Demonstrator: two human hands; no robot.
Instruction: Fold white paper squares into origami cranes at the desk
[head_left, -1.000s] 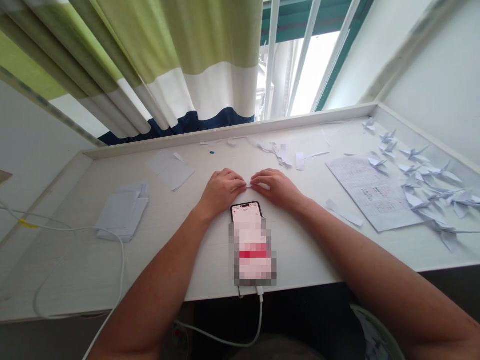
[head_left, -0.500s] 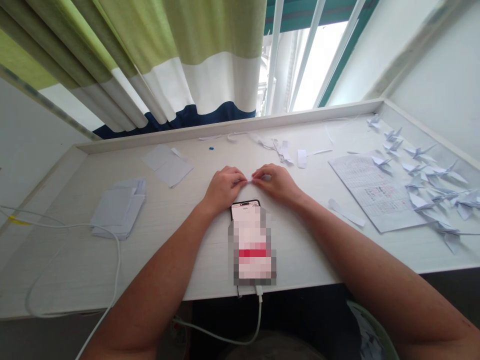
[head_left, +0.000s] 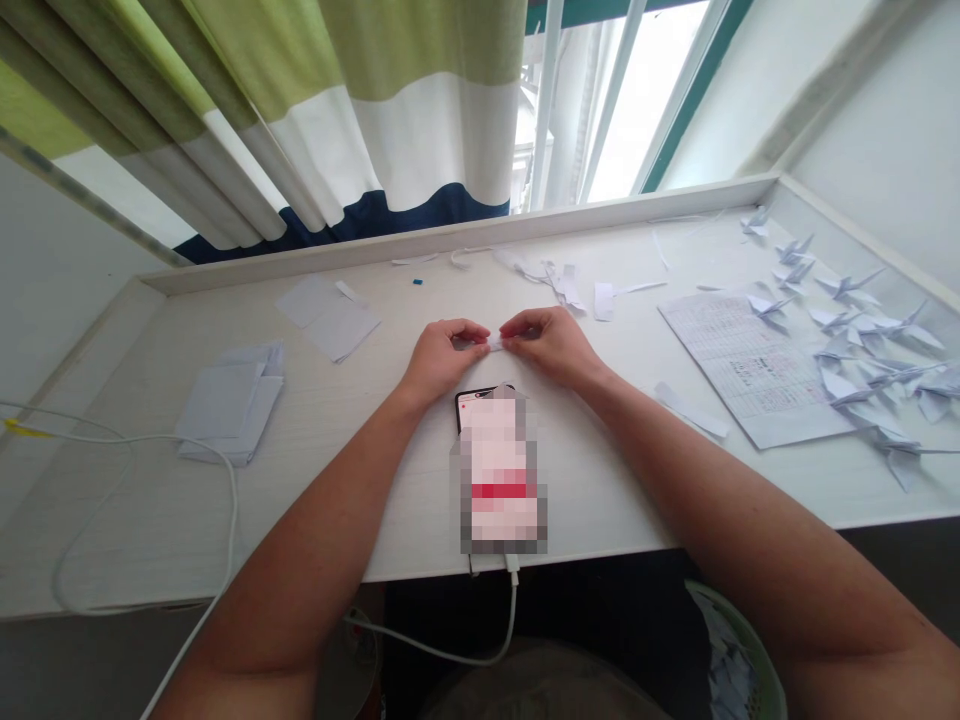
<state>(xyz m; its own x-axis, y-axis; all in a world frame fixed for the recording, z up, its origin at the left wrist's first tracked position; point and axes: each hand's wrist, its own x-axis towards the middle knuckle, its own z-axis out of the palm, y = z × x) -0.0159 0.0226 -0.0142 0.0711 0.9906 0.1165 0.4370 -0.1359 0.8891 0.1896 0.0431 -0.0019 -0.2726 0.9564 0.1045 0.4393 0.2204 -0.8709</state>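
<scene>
My left hand (head_left: 439,357) and my right hand (head_left: 551,345) meet at the middle of the white desk (head_left: 360,440), fingers pinched on a small folded piece of white paper (head_left: 495,342) held just above the surface. Most of the paper is hidden by my fingertips. A phone (head_left: 499,470) lies flat right below my hands, with a white cable (head_left: 480,640) plugged into its near end.
A stack of paper squares (head_left: 229,405) lies at left, loose sheets (head_left: 326,315) behind it. A printed sheet (head_left: 750,365) and several folded paper cranes (head_left: 862,340) cover the right side. Paper scraps (head_left: 570,290) lie near the back rim. A white cord (head_left: 135,470) loops at left; a basket (head_left: 739,660) sits under the desk.
Both hands have lifted slightly off the desk and curled into a tighter pinch on the small paper. The camera tilted a little, shifting everything upward in view.
</scene>
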